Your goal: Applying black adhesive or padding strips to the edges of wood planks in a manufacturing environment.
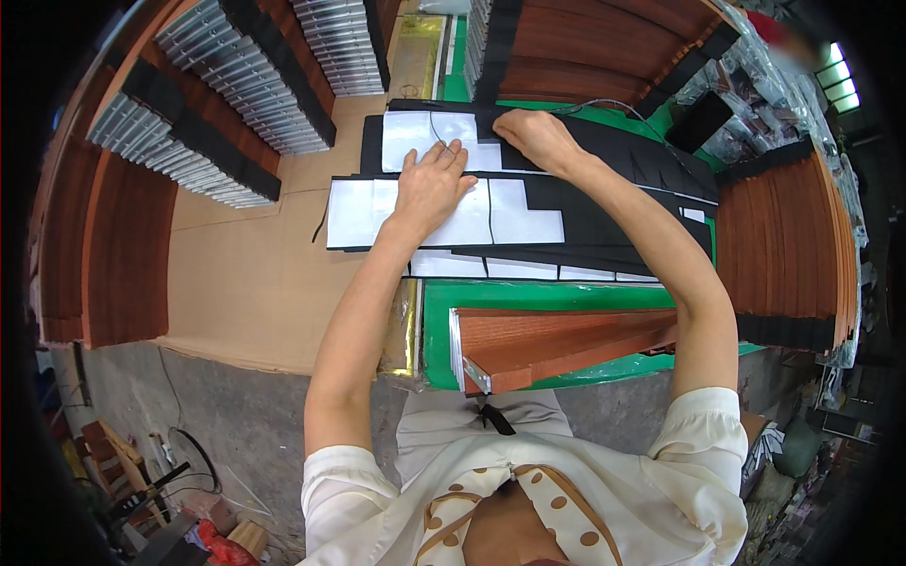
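Observation:
My left hand (434, 187) lies flat, fingers spread, over the white sheets (401, 146) on a flat black panel (373, 146). To its right my right hand (540, 140) is closed with its fingertips pressed together at the far part of the black panel; what they pinch, if anything, is too small to make out. A thin dark cord (433, 123) crosses the far white sheet. Nearer to me lies another black panel (604, 222), with a row of white sheets (349, 212) along its left part and a dark cord across them.
Reddish-brown slats (566, 349) lie at the green table's (439, 349) near edge. Stacked brown boards (595, 47) stand behind, with more boards (783, 245) at right. Ribbed silver-edged stacks (226, 75) stand on cardboard (236, 274) at left. A black phone-like slab (698, 123) leans far right.

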`<act>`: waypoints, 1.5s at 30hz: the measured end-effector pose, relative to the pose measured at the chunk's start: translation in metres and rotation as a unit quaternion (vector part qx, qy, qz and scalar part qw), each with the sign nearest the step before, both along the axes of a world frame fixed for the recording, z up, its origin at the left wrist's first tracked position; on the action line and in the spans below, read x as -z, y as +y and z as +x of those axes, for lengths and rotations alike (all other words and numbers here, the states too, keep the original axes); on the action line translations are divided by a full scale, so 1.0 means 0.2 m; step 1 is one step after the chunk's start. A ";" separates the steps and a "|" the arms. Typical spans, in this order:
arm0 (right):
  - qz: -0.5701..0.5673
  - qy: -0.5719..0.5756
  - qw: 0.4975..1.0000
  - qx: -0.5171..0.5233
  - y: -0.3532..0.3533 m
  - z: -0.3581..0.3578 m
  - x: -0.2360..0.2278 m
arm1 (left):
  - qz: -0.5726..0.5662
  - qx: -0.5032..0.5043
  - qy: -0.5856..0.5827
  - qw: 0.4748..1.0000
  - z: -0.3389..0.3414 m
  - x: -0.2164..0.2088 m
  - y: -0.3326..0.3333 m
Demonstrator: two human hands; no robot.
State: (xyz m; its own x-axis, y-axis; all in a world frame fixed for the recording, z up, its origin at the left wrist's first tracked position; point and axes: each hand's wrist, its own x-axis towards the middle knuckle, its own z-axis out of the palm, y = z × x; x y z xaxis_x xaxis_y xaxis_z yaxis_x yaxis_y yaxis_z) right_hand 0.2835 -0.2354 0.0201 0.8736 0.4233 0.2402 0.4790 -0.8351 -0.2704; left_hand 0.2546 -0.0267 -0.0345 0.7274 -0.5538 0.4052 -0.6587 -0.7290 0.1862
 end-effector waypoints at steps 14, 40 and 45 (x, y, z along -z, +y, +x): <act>0.167 0.145 0.971 0.086 0.07 -0.19 -0.29 | -0.120 0.011 0.176 0.977 0.02 -0.10 0.04; 0.221 0.033 0.956 -0.188 0.22 -1.62 -0.66 | -0.373 0.127 0.248 0.885 -1.47 -0.77 0.27; 0.361 0.285 0.887 -0.048 0.17 -1.62 -0.70 | -0.403 0.083 0.198 0.889 -1.49 -0.73 0.32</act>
State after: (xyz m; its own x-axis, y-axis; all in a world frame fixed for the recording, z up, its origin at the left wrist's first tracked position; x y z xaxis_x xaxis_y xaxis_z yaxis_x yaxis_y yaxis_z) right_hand -0.0400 -0.2006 0.1601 0.9080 0.4188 0.0093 0.1518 -0.3083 -0.9391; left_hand -0.0439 0.0380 0.1106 0.8372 -0.3116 0.4494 -0.5107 -0.1518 0.8462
